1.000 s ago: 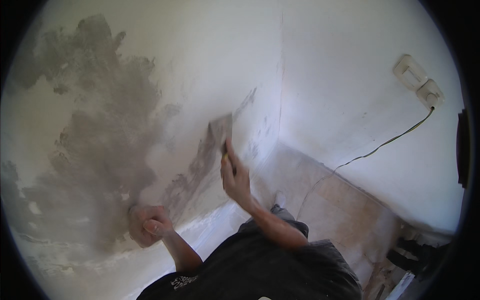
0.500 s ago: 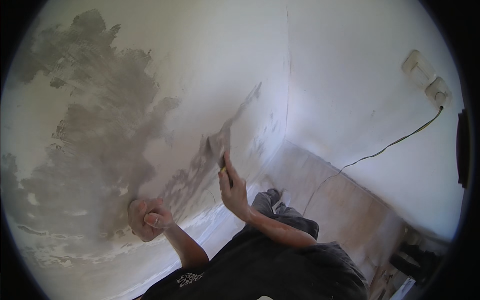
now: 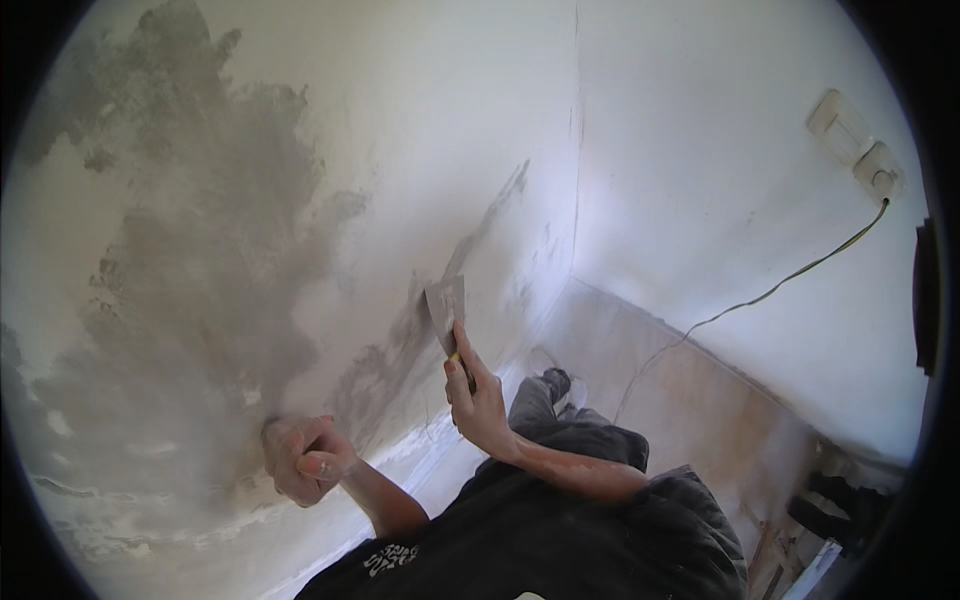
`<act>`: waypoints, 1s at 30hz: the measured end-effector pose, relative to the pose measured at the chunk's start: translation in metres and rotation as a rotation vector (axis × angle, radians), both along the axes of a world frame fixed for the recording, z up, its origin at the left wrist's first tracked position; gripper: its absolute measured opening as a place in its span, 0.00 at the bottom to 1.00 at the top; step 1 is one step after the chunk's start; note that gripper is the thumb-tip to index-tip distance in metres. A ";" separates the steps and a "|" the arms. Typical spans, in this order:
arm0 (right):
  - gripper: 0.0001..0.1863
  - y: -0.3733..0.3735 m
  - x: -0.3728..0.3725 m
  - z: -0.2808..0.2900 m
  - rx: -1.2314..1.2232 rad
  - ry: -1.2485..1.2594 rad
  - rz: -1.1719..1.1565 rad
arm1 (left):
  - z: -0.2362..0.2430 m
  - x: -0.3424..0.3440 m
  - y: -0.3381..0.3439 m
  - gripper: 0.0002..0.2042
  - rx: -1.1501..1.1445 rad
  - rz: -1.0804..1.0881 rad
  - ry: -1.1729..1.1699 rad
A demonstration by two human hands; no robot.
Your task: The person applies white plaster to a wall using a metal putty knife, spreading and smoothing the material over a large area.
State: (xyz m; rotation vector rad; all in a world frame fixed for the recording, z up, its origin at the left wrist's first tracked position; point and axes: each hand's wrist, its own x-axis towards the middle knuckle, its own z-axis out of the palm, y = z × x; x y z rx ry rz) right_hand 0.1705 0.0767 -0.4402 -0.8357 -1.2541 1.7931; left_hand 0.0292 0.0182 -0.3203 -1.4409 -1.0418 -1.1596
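Observation:
A putty knife (image 3: 447, 308) with a broad grey blade and a dark and yellow handle is gripped in my right hand (image 3: 483, 408). One finger stretches along the blade, whose left edge is at a streaky grey patch on the wall; whether it touches cannot be told. My left hand (image 3: 308, 460) is curled closed close to the lower part of the same wall, and what its fingers hold, if anything, is hidden. Grey, damp-looking filler (image 3: 215, 240) spreads over much of the left wall (image 3: 430, 110), with a thin streak running up toward the corner.
On the right wall a white switch (image 3: 838, 127) sits above a socket with a plug (image 3: 878, 172). A thin cable (image 3: 765, 297) hangs from it down to the dusty floor (image 3: 690, 400). Dark objects (image 3: 835, 510) lie at the lower right, beside some debris.
The putty knife has come down a little with my right hand, and its blade face shows more clearly. My closed left hand has dropped slightly too.

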 end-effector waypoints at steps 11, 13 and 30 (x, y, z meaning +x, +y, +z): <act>0.28 -0.014 -0.011 0.011 -0.081 0.091 -0.087 | -0.003 -0.005 -0.004 0.16 0.083 -0.031 -0.045; 0.28 -0.010 -0.010 0.007 0.008 0.046 -0.110 | -0.003 -0.005 -0.003 0.15 0.085 -0.045 -0.052; 0.28 0.001 -0.010 0.000 0.023 -0.033 -0.116 | -0.011 -0.010 -0.001 0.14 0.055 -0.077 -0.064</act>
